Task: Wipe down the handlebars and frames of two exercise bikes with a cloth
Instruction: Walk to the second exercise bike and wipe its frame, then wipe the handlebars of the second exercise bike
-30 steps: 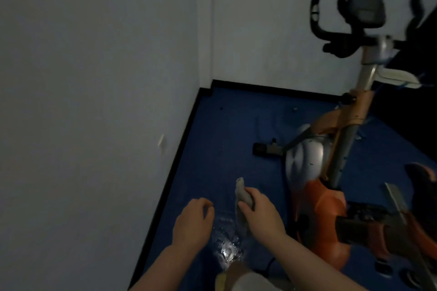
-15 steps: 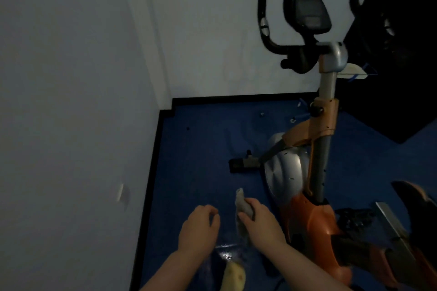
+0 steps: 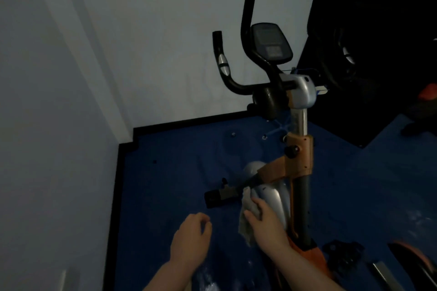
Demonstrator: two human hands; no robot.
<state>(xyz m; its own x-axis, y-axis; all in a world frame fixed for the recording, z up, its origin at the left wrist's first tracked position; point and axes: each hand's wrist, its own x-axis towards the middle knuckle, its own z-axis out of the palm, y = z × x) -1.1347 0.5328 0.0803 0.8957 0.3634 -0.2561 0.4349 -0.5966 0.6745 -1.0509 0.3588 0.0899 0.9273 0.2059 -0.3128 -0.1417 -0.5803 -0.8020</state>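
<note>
- Head view: the floor [image 3: 177,172] is a deep blue, smooth mat with a faint sheen low in the frame, edged by a black skirting strip [image 3: 189,123] where it meets two plain pale walls [image 3: 153,30] that join in a corner with a stepped jog.
- To the right the room falls into near darkness; a dark shape with a small pale patch stands there, too dim to identify.
- One exercise bike [image 3: 299,168] is clearly visible, standing on the floor near the corner.
- It has two upright black curved handlebars [image 3: 222,64], one with a silver band, and one rounded dark console [image 3: 272,42] between them.
- Its post is a grey metal tube with an orange plastic collar; lower down sit a smooth silver rounded housing [image 3: 272,196] and an orange body.
- One black pedal [image 3: 343,255] shows at lower right.
- One pale, crumpled cloth [image 3: 248,217] hangs soft and creased against the silver housing.
- The right hand [image 3: 267,224] has its grip pinching the cloth, pressing it to the housing.
- The left hand [image 3: 191,238] hovers just left of it, fingers loosely curled, holding nothing.
</note>
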